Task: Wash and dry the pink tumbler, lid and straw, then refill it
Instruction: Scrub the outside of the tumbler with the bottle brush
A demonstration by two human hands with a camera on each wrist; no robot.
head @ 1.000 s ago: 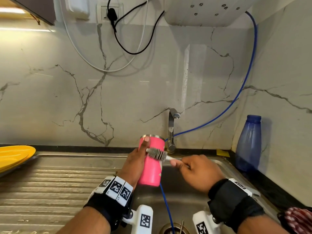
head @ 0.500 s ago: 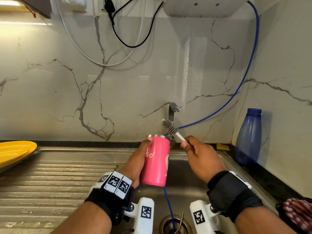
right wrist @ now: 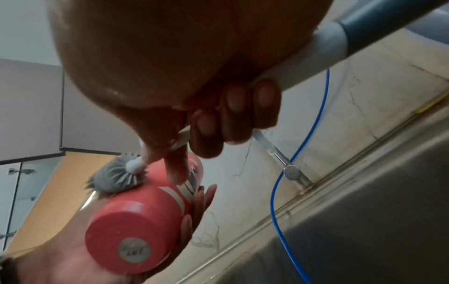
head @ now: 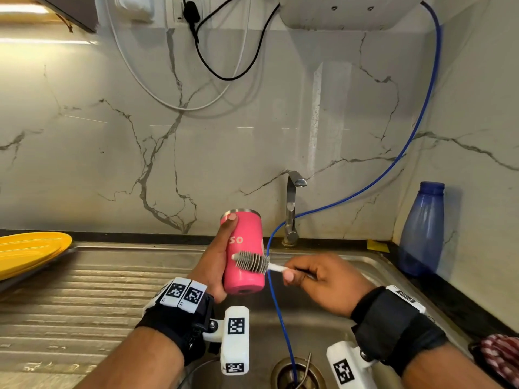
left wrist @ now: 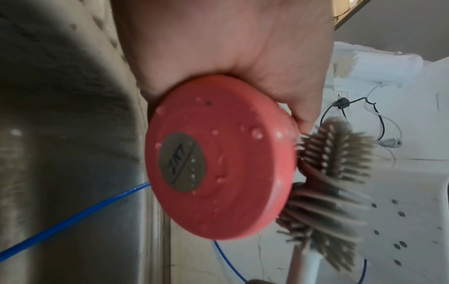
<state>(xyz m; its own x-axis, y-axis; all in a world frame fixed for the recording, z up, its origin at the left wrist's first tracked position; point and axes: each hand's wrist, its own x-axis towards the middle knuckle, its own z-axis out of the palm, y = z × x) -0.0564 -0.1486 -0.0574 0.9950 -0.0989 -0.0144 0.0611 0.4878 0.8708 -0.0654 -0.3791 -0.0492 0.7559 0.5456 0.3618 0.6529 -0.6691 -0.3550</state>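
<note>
Left hand (head: 213,265) fingers wrapped round pink tumbler (head: 245,254), right hand (head: 323,282) fingers gripping brush (head: 251,262), bristles against tumbler's side

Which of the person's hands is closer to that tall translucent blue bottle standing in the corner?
Right. The right hand, gripping the grey bristle brush, is over the sink nearer the blue bottle; the left hand, holding the pink tumbler, is farther away.

The tumbler (head: 243,254) is pink, with white letters and a silver rim. The brush (head: 250,262) is grey on a white handle. A blue hose (head: 393,167), a blue bottle (head: 422,231) and yellow plates (head: 28,251) are seen. The wall (head: 112,164) is white with grey cracks like marble. The sink (head: 331,318) is silver.
</note>
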